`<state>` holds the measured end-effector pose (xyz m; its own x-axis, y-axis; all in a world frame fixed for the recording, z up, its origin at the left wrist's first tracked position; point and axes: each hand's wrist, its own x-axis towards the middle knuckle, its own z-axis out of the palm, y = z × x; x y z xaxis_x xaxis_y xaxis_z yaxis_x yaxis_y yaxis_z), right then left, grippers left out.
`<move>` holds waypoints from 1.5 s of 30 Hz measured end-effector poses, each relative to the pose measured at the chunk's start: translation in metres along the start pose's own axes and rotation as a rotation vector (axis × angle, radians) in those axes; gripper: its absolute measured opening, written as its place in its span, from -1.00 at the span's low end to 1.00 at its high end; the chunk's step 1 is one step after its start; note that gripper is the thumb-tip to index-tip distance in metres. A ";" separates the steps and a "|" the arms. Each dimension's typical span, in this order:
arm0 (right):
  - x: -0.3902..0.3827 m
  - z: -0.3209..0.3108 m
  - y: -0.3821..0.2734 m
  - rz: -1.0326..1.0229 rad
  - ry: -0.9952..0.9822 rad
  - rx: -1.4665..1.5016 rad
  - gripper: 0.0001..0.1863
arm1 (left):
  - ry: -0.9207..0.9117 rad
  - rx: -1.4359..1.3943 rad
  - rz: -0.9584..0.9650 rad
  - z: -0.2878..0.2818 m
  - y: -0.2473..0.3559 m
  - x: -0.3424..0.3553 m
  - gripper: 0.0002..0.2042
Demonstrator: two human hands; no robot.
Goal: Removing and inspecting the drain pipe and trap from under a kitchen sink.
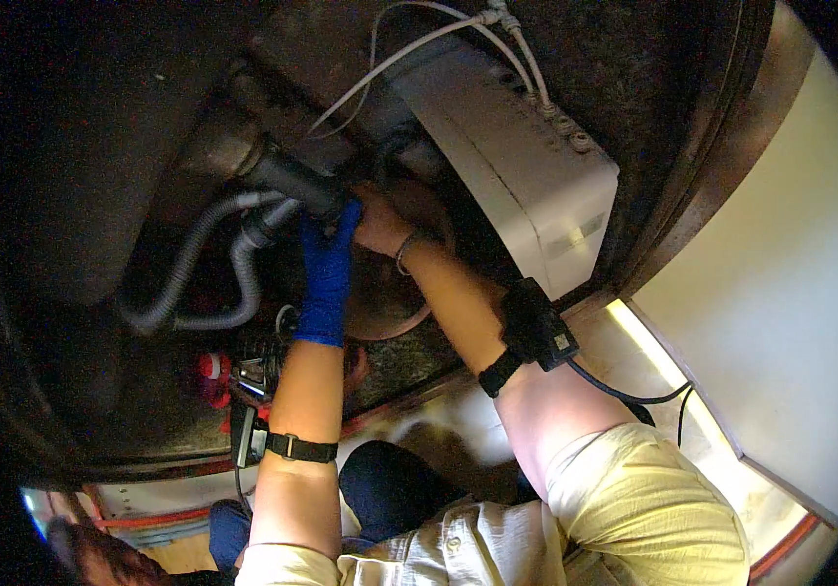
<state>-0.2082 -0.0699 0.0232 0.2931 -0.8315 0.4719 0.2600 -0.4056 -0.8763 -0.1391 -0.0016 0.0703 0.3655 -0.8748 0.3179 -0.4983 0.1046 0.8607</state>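
Observation:
My left hand [331, 239], in a blue glove, has its fingers curled at the lower end of a dark grey drain pipe [300, 181]. Beside it, my bare right hand [372, 217] is closed at the same pipe end; its fingertips and what they hold are hidden behind the fitting. Ribbed grey hoses [183, 264] join the pipework and loop down to the left. A rounded brownish surface [399, 313], too dim to name, lies behind my hands.
A white box [526, 186] with white tubes [380, 63] on top stands right of my hands. Red-and-metal items [229, 376] lie beside my left forearm. A pale panel [761, 264] borders the dark cupboard on the right, and my knees are at the lower edge.

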 end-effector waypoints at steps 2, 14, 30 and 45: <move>0.001 0.001 -0.002 -0.076 -0.046 -0.106 -0.41 | 0.018 -0.016 0.028 -0.008 -0.004 0.001 -0.49; 0.012 -0.014 -0.001 -0.061 0.090 -0.384 -0.52 | 0.168 -0.149 0.148 0.035 -0.001 0.028 -0.54; 0.004 -0.001 -0.018 0.058 -0.074 -0.157 -0.20 | 0.053 -0.174 -0.038 0.006 0.017 0.009 -0.56; 0.007 -0.015 -0.055 0.169 -0.299 -0.090 -0.24 | -0.031 -0.207 -0.054 -0.035 0.022 0.002 -0.56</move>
<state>-0.2344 -0.0590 0.0730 0.5849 -0.7472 0.3155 0.1066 -0.3148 -0.9432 -0.1220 0.0157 0.1042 0.3619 -0.8954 0.2594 -0.3057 0.1489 0.9404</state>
